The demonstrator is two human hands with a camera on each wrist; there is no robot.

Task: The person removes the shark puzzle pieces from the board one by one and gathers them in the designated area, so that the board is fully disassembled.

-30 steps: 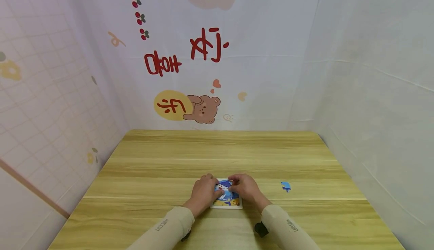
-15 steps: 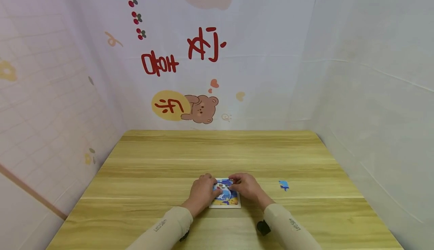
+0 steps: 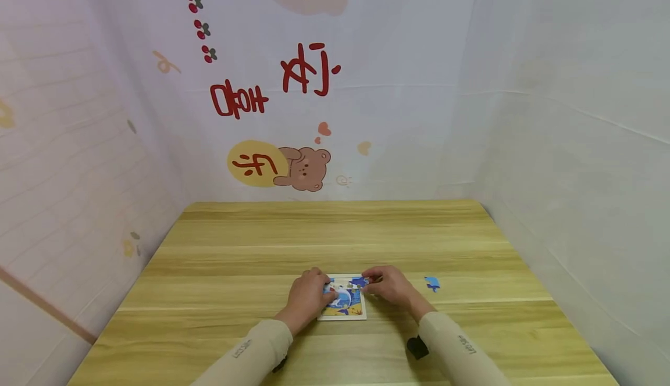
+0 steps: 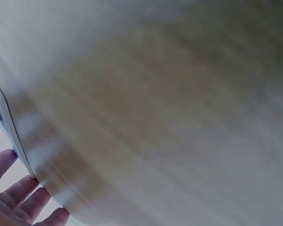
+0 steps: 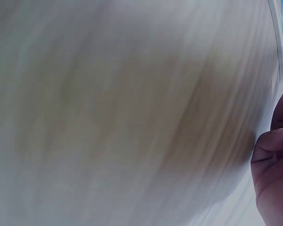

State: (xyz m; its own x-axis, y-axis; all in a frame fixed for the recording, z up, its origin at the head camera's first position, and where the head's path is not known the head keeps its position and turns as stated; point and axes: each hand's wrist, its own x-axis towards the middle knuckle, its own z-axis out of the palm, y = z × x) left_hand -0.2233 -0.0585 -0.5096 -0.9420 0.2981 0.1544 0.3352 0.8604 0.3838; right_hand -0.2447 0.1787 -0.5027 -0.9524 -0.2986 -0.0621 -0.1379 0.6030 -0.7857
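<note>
A small jigsaw puzzle [image 3: 342, 300] with a blue, white and yellow picture lies in a white frame [image 3: 342, 318] on the table, in the head view. My left hand [image 3: 305, 296] rests on its left side, thumb over the picture. In the left wrist view, the fingers [image 4: 26, 188] lie along the frame's edge and on the table. My right hand [image 3: 389, 284] pinches a dark blue puzzle piece [image 3: 359, 282] at the upper right corner. A pale strip shows beside that piece. The right wrist view shows curled fingers [image 5: 273, 146], without the piece.
A loose light-blue puzzle piece [image 3: 432, 283] lies on the wooden table [image 3: 251, 246], right of my right hand. White printed cloth [image 3: 408, 113] hangs behind the table and at both sides. The wrist views are mostly blurred tabletop.
My right hand has drawn slightly to the right, off the picture, with the dark blue piece, and a pale strip has appeared near the puzzle's top. The left hand stays on the puzzle's left side.
</note>
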